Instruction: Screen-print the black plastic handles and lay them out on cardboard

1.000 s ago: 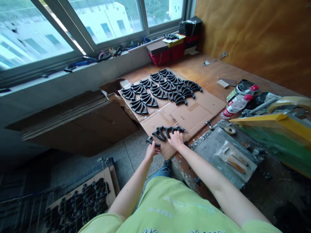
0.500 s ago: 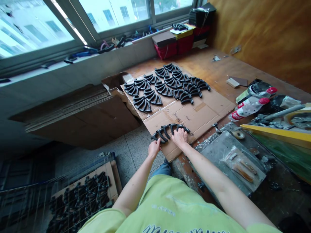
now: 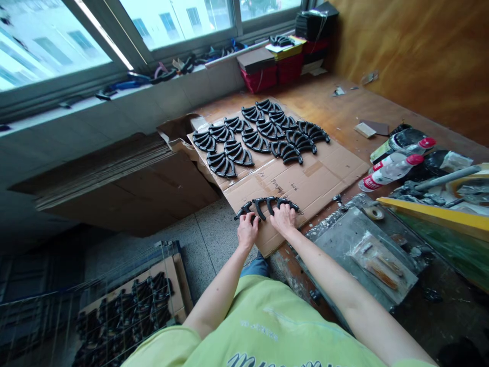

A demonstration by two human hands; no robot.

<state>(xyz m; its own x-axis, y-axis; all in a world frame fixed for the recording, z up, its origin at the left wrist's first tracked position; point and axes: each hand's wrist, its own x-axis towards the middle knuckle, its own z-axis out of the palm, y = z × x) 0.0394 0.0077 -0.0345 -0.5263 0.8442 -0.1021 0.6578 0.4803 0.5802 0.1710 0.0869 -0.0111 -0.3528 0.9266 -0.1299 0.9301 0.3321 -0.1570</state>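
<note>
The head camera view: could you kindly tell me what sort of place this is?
Probably a small parts-finishing workshop: rows of black curved moulded parts lie on a flattened brown cardboard sheet, beside a stained grey metal tray and a yellow-framed green screen.

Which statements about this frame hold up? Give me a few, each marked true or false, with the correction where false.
1. The left hand and right hand both rest on black curved parts on a cardboard sheet: true.
2. The left hand holds a roll of tape: false; it is on the black curved parts.
3. The cardboard sheet lies on the windowsill: false; it lies on a wooden surface.
4. A wire cage on the floor holds more black parts: true.
</note>
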